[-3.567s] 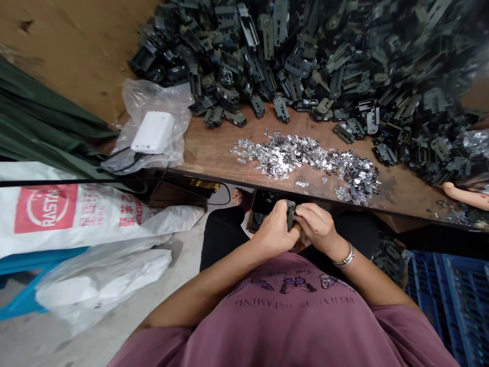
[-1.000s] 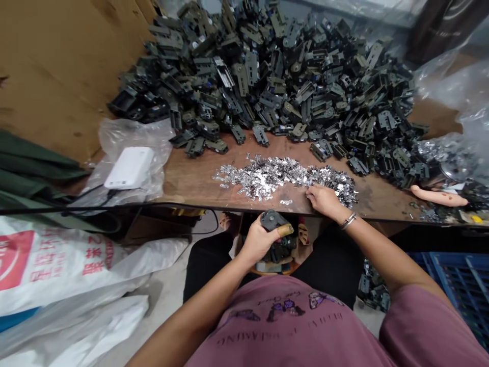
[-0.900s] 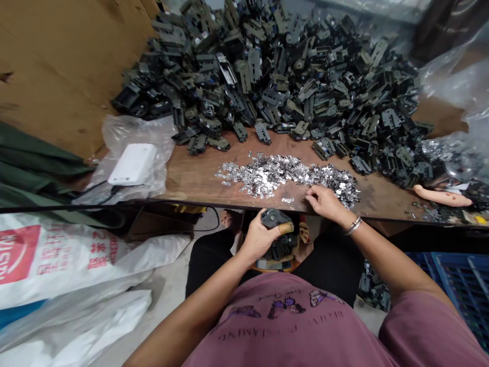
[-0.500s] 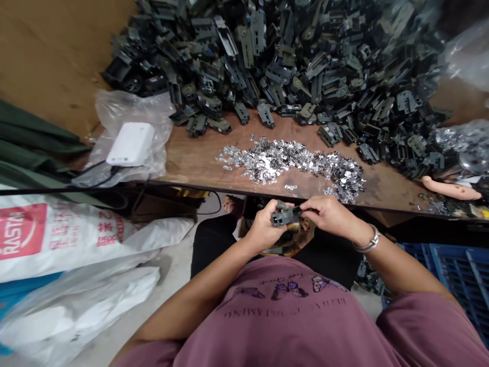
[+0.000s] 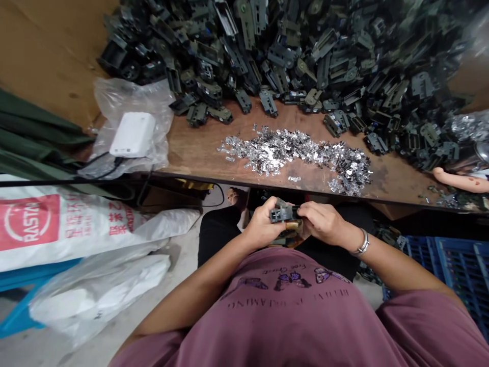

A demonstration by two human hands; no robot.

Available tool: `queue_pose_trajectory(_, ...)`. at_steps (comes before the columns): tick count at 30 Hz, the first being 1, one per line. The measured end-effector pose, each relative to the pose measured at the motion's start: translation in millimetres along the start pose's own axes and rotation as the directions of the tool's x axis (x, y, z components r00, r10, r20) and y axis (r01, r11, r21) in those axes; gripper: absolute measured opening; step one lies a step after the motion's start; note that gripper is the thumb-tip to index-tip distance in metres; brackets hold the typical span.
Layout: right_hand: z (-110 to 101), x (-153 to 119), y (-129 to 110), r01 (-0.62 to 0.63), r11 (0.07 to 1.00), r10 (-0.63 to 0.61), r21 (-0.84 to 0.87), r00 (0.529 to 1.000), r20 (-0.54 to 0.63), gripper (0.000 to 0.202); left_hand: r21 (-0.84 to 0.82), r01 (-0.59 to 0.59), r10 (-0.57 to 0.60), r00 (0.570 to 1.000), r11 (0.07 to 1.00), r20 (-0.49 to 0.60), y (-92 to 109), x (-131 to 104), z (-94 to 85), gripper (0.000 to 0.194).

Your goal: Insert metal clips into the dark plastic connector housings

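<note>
From where I stand, the left hand [image 5: 262, 223] is closed around a small dark grey housing [image 5: 280, 214], which sits between the two hands, just above the person's lap. The right hand [image 5: 324, 221] has its fingers drawn narrow at the housing's right end, touching it; whether they also pinch some smaller piece, I cannot tell. A yellowish covering [image 5: 293, 225] shows just under the housing, by the left thumb.

The housing looks like hard moulded plastic, so I'd judge it light and stiff, unlikely to give under a squeeze, though its thin walls may be brittle at the edges. Its long flat sides seem the surest place to grip, leaving the open end free. Just beyond the hands, on the table [image 5: 196, 155], lie shiny metal clips [image 5: 269, 155]; those look thin, slick and springy, best picked up singly by their edges. Farther beyond both hands rises a heap of similar dark housings [image 5: 284, 53].
</note>
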State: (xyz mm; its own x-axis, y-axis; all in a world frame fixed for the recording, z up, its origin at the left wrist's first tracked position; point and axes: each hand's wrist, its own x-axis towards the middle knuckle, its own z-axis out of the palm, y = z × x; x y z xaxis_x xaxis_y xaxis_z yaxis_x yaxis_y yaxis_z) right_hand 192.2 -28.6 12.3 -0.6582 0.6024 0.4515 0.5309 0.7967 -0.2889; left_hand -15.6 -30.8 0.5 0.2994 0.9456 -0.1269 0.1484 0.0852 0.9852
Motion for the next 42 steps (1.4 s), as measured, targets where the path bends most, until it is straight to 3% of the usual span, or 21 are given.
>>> queue_pose_trajectory(5,2.8,-1.8,1.7,-0.088,0.980,0.086,0.179,0.996,0.024,0.017,0.061,0.007,-0.008,1.000,0.998,0.020,-2.6,-2.2,-0.2,0.036)
queue_pose_trajectory(9,1.6,-3.2,3.5,-0.133,0.955,0.146,0.265,0.989,-0.030,0.013,0.076,0.062,-0.062,0.998,0.995,-0.006,-5.8,-4.0,0.0,0.032)
queue_pose_trajectory(15,6.8,-2.6,-1.6,0.002,0.983,0.003,0.185,1.000,-0.030,0.020,0.002,0.072,-0.072,0.997,0.997,0.013,-6.2,-4.8,-0.3,0.033)
queue_pose_trajectory(23,-2.0,-2.1,1.1,-0.075,0.994,0.079,0.079,0.995,-0.054,0.022,0.065,0.048,-0.043,0.996,0.997,-0.072,-10.3,-6.4,-4.1,0.034)
queue_pose_trajectory(30,8.6,-5.7,-8.9,-0.063,0.996,0.060,0.055,0.997,0.056,0.023,0.103,0.010,-0.011,1.000,0.995,0.011,-5.1,-10.6,-2.4,0.034)
queue_pose_trajectory(37,18.4,-12.3,-18.9,-0.096,0.987,0.105,0.127,0.992,-0.067,0.017,0.114,-0.035,0.026,0.996,0.993,0.083,-3.7,-13.0,-7.9,0.034)
queue_pose_trajectory(42,20.5,-18.0,-22.1,-0.167,0.965,0.180,0.204,0.983,-0.045,0.014,0.063,0.020,-0.025,0.996,0.998,0.089,-6.7,-15.6,-7.2,0.037)
